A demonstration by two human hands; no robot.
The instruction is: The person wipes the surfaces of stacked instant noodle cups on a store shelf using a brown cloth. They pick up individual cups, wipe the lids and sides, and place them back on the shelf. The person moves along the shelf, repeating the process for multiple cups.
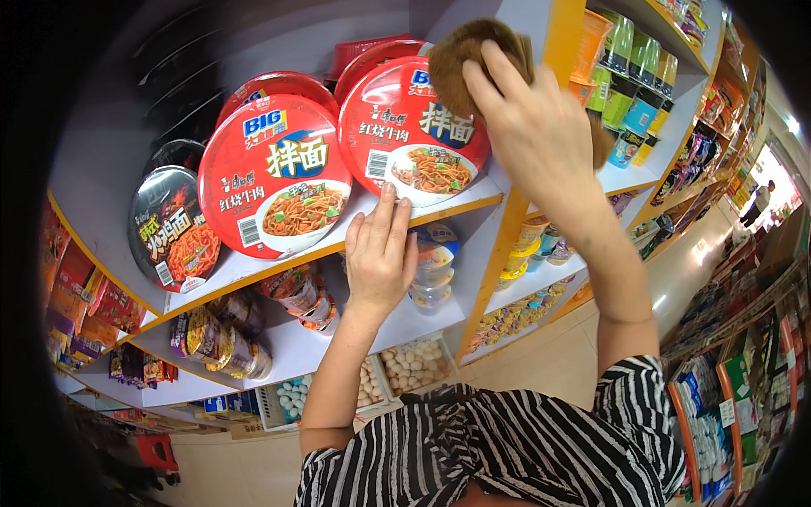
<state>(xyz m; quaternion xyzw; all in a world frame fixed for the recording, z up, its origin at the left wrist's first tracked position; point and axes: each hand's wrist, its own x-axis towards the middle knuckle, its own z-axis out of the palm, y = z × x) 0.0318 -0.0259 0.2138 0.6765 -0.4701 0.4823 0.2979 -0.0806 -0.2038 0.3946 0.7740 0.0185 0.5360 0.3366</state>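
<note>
My right hand (538,120) grips a brown cloth (466,70) against the upper right of a red instant noodle bowl (396,127), hiding part of its lid. The fingers of my left hand (380,250) rest at the lower edge of that same bowl, by the yellow shelf edge (437,218). A second red noodle bowl (272,177) stands beside it on the left, its lid facing me. Farther left leans a black noodle bowl (174,231). More red bowls (374,57) sit behind the front pair.
Below are noodle cups (304,295), clear-lidded tubs (434,266) and crates of eggs (415,367). Stacked cups (627,82) fill the shelf to the right, past a yellow upright (561,38). Another shelf of packets (709,431) stands at lower right. A person (758,203) is far down the aisle.
</note>
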